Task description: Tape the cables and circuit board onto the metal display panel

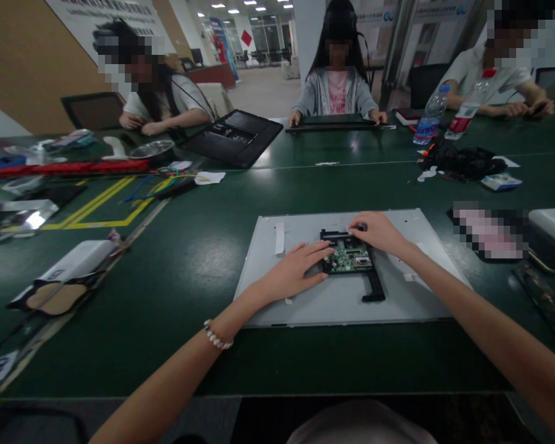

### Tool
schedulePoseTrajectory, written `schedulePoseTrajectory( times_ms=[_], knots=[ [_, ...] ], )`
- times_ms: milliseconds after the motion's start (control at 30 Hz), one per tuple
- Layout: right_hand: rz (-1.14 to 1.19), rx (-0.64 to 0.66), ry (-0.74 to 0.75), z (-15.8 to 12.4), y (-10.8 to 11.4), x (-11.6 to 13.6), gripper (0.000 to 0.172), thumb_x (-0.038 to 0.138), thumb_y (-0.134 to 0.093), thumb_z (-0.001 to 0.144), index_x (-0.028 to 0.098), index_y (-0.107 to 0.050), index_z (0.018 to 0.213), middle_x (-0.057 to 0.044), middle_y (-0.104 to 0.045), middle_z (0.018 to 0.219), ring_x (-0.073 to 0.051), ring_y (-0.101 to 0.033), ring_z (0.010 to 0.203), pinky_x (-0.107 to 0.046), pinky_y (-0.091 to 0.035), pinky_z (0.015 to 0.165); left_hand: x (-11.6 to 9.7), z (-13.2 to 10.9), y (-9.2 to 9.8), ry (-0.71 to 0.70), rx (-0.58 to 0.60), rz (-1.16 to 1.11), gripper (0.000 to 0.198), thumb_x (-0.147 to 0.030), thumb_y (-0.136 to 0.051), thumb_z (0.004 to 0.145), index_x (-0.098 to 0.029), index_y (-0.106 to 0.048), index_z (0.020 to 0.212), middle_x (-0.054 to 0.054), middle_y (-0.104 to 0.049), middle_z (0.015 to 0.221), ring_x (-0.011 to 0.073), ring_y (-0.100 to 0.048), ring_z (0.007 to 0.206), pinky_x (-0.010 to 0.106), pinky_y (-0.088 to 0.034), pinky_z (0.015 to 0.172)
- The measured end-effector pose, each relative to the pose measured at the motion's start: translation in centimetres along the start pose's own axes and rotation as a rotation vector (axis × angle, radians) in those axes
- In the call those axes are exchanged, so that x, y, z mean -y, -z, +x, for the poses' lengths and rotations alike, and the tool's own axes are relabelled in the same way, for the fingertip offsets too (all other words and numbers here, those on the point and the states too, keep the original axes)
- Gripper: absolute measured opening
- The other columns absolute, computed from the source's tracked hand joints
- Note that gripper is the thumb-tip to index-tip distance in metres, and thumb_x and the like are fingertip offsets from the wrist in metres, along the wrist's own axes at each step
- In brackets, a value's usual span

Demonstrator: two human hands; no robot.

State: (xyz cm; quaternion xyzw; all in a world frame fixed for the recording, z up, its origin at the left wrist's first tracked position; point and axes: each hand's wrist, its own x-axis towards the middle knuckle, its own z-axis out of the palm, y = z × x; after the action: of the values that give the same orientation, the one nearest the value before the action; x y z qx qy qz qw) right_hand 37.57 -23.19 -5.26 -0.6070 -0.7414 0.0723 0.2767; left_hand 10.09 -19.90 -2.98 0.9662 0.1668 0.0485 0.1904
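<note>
Black-framed circuit board [348, 260] touches my spread, open left grip [295, 269] while my right grip [380, 232] pinches a small dark piece [362, 227].

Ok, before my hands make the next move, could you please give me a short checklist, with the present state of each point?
1. Left hand at the left side of the circuit board: ok, fingers spread.
2. Right hand at the top of the black frame: ok; what its fingers pinch, cannot tell.
3. Board lying within the frame: ok.
4. Grey panel fully on the table: ok.
5. Two bottles away from the panel: ok, both upright on the far side.
6. Any screws tight: cannot tell, too small.
</note>
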Motion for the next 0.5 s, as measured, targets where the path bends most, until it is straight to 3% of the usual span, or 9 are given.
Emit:
schedulePoseTrajectory(
  times_ms=[200,333,400,500],
  knots=[
    [0.008,-0.010,0.001,-0.2,0.4,0.4,0.017,0.017,-0.058,0.085,0.021,-0.074,0.086,-0.006,-0.073,0.092,-0.022,-0.066,0.092,-0.037,-0.048,0.084,-0.1,0.0,-0.2,-0.010,-0.024,-0.027,0.057,-0.040,-0.050,0.093,-0.028,-0.036,0.147,0.004,-0.030,0.155,0.0240,-0.030,0.141,0.048,-0.018,0.118],
    [0.041,-0.088,-0.021,-1.0,1.2,0.7,0.020,0.017,-0.054,0.087,0.020,-0.073,0.090,-0.006,-0.072,0.096,-0.022,-0.066,0.094,-0.037,-0.048,0.087,-0.2,-0.2,0.6,-0.016,-0.070,-0.103,0.057,-0.040,-0.049,0.094,-0.029,-0.035,0.147,0.003,-0.029,0.155,0.0240,-0.027,0.142,0.048,-0.022,0.117],
    [0.056,-0.129,-0.031,-1.6,1.7,0.7,0.020,0.017,-0.053,0.087,0.020,-0.072,0.089,-0.006,-0.072,0.096,-0.022,-0.066,0.094,-0.038,-0.048,0.087,0.3,-0.3,1.3,0.027,-0.153,-0.140,0.052,-0.039,-0.046,0.095,-0.028,-0.038,0.146,0.004,-0.033,0.154,0.0233,-0.030,0.141,0.046,-0.027,0.116],
    [0.070,-0.174,-0.045,-2.5,2.1,0.6,0.020,0.018,-0.052,0.087,0.020,-0.072,0.090,-0.007,-0.072,0.098,-0.023,-0.066,0.094,-0.039,-0.048,0.088,2.4,-0.4,2.2,0.175,-0.395,-0.143,0.044,-0.035,-0.043,0.095,-0.023,-0.047,0.137,0.006,-0.046,0.145,0.0228,-0.040,0.135,0.044,-0.032,0.113]
  ],
)
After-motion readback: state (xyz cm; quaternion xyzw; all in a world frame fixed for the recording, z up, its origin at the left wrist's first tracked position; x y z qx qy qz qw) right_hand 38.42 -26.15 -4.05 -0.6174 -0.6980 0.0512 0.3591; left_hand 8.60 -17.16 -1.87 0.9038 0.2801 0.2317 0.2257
